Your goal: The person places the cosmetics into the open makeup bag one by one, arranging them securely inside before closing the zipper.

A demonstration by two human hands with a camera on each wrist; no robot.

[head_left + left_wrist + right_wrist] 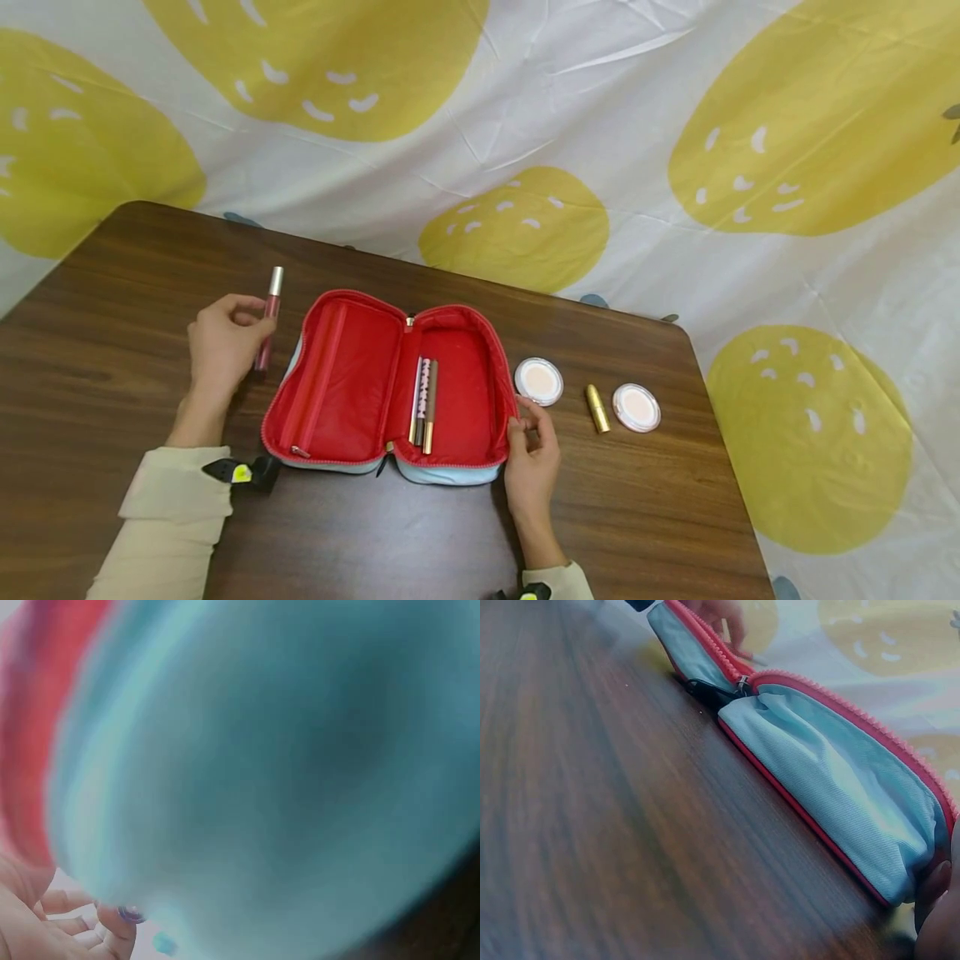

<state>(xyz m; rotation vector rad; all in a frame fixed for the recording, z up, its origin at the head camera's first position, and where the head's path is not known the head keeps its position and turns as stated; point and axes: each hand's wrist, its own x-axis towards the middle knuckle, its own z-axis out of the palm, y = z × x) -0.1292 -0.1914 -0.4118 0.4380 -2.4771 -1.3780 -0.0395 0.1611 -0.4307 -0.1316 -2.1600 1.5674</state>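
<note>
Between thumb and fingers my left hand (228, 342) pinches a pink lip gloss tube (272, 312) with a silver cap, held upright just left of the makeup bag. The makeup bag (352, 392), red inside and light blue outside, lies unzipped and spread flat. Several slim makeup pencils (424, 404) lie in its right half. My right hand (536, 454) grips that half's right edge; in the right wrist view the thumb is at the bag's blue side wall (832, 787). Blurred blue fabric (262, 780) fills most of the left wrist view, with my left fingers (67, 930) at lower left.
Right of the bag are a round compact (538, 382), a gold lipstick tube (597, 408) and a second round compact (637, 407). They lie on a dark wooden table (360, 533). Behind it hangs a white cloth (525, 100) with yellow fruit shapes.
</note>
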